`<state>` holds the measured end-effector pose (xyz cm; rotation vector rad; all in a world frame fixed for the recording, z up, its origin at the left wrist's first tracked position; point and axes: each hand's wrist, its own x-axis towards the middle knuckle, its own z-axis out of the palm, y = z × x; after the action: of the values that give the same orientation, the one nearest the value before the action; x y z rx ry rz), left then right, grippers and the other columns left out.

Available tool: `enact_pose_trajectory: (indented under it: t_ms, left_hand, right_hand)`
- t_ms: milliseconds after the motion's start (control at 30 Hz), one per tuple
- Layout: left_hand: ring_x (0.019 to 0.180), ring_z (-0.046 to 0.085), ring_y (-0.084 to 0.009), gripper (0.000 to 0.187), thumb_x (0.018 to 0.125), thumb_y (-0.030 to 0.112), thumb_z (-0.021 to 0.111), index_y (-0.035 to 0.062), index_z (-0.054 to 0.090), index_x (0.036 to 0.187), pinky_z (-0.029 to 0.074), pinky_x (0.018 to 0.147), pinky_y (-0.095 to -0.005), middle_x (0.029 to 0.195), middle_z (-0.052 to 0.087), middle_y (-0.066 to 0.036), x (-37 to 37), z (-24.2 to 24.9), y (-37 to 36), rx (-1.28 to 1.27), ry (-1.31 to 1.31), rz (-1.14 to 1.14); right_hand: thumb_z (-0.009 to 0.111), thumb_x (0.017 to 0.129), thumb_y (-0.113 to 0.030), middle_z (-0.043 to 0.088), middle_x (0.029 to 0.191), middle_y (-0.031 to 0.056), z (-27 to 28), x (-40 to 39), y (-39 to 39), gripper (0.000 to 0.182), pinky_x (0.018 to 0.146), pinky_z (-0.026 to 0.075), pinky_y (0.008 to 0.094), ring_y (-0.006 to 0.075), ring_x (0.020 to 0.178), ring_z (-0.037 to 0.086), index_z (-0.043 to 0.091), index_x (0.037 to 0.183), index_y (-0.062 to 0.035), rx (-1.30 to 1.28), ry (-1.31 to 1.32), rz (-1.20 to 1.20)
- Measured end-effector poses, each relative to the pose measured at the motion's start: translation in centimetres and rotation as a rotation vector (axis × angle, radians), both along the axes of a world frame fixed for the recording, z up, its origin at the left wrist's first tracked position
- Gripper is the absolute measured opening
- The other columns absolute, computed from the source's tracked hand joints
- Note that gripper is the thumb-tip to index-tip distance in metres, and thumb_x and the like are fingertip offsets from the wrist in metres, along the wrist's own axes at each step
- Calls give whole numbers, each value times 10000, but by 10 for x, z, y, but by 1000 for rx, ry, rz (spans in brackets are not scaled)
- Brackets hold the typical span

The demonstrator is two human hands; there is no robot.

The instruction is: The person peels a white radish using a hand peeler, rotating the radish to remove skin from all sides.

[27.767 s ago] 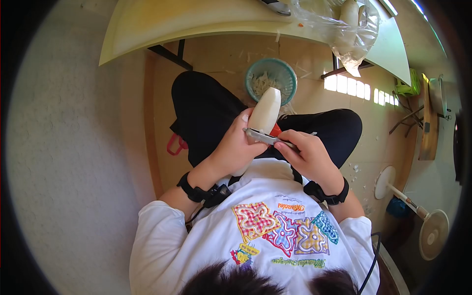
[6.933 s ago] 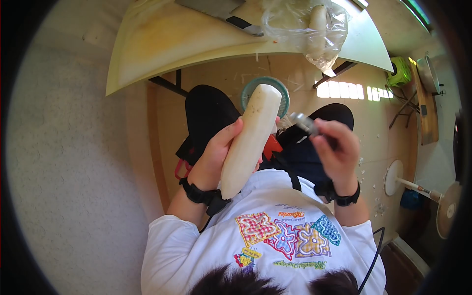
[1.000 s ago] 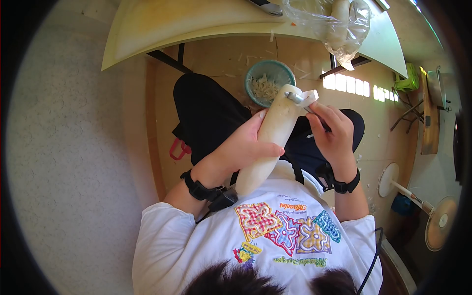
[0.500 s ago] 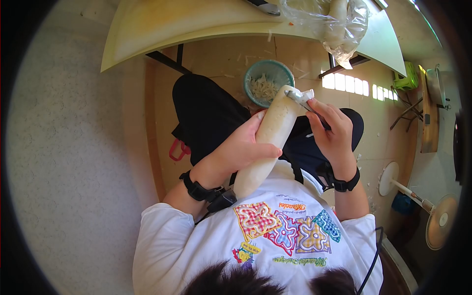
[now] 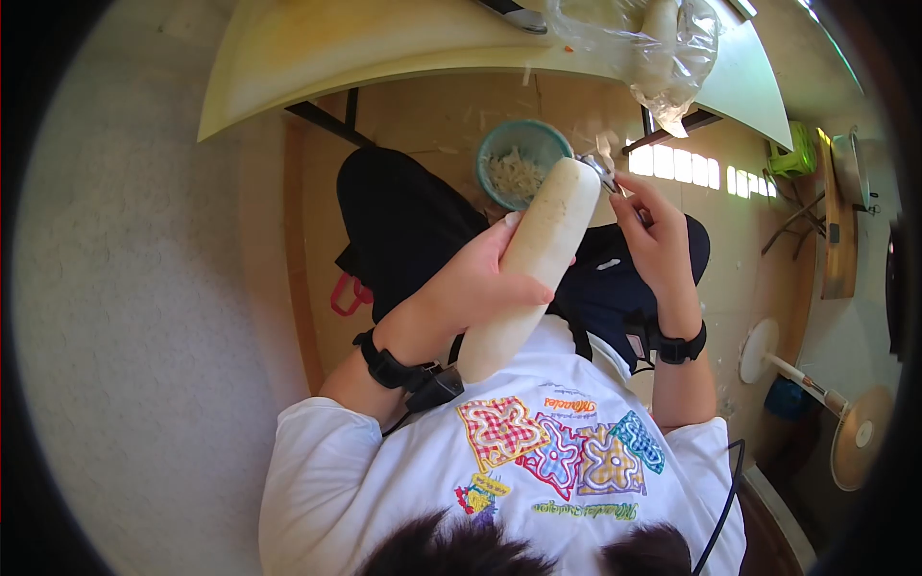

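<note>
My left hand (image 5: 471, 288) grips a long white radish (image 5: 538, 259) around its middle, holding it tilted over my lap with its far end up and away from me. My right hand (image 5: 653, 235) holds a metal peeler (image 5: 600, 171) at the far tip of the radish. Just beyond the tip, a teal basket (image 5: 519, 163) with pale peelings in it sits on the floor between my knees.
A pale table (image 5: 317, 48) spans the top of the view, with a plastic bag holding more radishes (image 5: 663, 48) and a knife (image 5: 514, 14) on it. A floor fan (image 5: 845, 432) lies at the right. Peel scraps litter the tiled floor.
The peeler has slid up past the far tip of the radish, and my right hand moved slightly away from me. The strip of peel seen at the blade is gone.
</note>
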<state>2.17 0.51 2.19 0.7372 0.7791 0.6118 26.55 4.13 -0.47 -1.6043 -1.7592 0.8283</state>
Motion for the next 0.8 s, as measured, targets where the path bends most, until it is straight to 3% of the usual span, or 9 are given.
enact_pose_trajectory:
  t_ms: [167, 333, 400, 433, 533, 600, 700, 733, 800]
  left_hand:
    - [1108, 589, -167, 729, 745, 156, 749, 14, 426, 1384, 511, 915, -311, 1309, 567, -115, -3, 2, 1, -70, -72, 69]
    - [1047, 604, -153, 726, 748, 166, 741, 14, 425, 1383, 543, 819, -284, 1281, 582, -110, -1, 2, 2, -62, -81, 93]
    - [1069, 581, -153, 717, 754, 150, 762, 18, 422, 1372, 474, 937, -312, 1209, 604, -101, -2, 4, 3, -114, -113, 85]
    - [1069, 581, -153, 717, 754, 150, 762, 18, 422, 1372, 474, 937, -312, 1209, 604, -101, -2, 6, 3, -115, -112, 86]
    - [1073, 578, -155, 709, 758, 146, 761, 18, 424, 1369, 472, 935, -312, 1219, 600, -102, -1, 11, 3, -135, -134, 98]
    - [915, 627, -143, 713, 740, 211, 749, 25, 441, 1356, 547, 777, -289, 1161, 614, -112, -1, 15, 3, -111, -56, 101]
    - [873, 624, -132, 735, 736, 219, 756, 25, 431, 1366, 542, 771, -282, 1127, 612, -110, -2, 9, 1, -112, -44, 104]
    - [873, 624, -132, 735, 736, 219, 756, 25, 431, 1366, 542, 771, -282, 1127, 612, -110, -2, 7, 0, -112, -44, 104]
    - [1082, 566, -149, 710, 756, 128, 754, 25, 422, 1376, 472, 934, -311, 1198, 580, -79, -4, 1, 0, -128, -112, 111]
  right_hand:
    - [627, 948, -35, 539, 742, -51, 5, -4, -9, 287, 571, 343, 176, 6, 650, 440, 641, 1234, -35, -88, 562, -69]
    - [640, 916, 23, 585, 783, -40, 14, -12, -29, 311, 580, 358, 175, 14, 660, 463, 641, 1225, -10, 3, 520, 39]
    - [665, 884, 36, 643, 803, 5, 13, -18, -31, 332, 589, 406, 192, 38, 665, 519, 653, 1212, -21, 209, 367, 158]
    - [691, 842, 51, 677, 820, 63, 19, -19, -32, 365, 596, 451, 214, 90, 669, 587, 669, 1196, -35, 232, 312, 195]
    - [703, 813, 58, 672, 807, 89, 24, -21, -33, 387, 582, 470, 236, 139, 657, 617, 679, 1186, -43, 234, 226, 284]
    - [721, 789, 45, 667, 787, 88, 21, -24, -33, 393, 548, 471, 261, 166, 628, 621, 693, 1168, -54, 277, 245, 275]
    - [736, 769, 30, 666, 771, 88, 20, -23, -34, 394, 529, 473, 277, 184, 603, 620, 709, 1148, -72, 326, 170, 312]
    - [742, 761, 24, 666, 767, 90, 19, -23, -33, 394, 527, 475, 280, 193, 598, 619, 715, 1140, -80, 342, 152, 312]
    - [748, 754, 18, 666, 763, 91, 18, -24, -32, 394, 524, 476, 283, 201, 593, 617, 721, 1132, -88, 358, 132, 312]
